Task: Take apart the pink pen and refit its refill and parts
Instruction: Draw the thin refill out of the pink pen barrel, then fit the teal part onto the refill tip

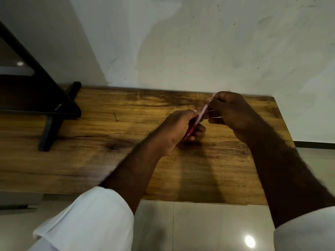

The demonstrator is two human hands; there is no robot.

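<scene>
- Two hands grip one pink pen [200, 116] above the counter [108, 142]: left hand [178, 129] clasps its lower barrel, right hand [230, 113] pinches its upper end.
- Pen looks whole; whether dismantling has begun, I cannot tell.

I see a wooden table [101, 156] against a scuffed white wall [199, 42]. A dark frame [45, 98] stands at its far left corner. Glossy floor tiles [199, 229] reflect a light.

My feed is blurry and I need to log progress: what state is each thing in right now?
pink pen: held off the table, tilted, one hand at each end; whether parts are separated is too blurred to tell.
left hand: closed on the pen's lower, darker end.
right hand: pinching the upper end.
wooden table: bare under the hands.
black stand: resting at the table's left.
</scene>
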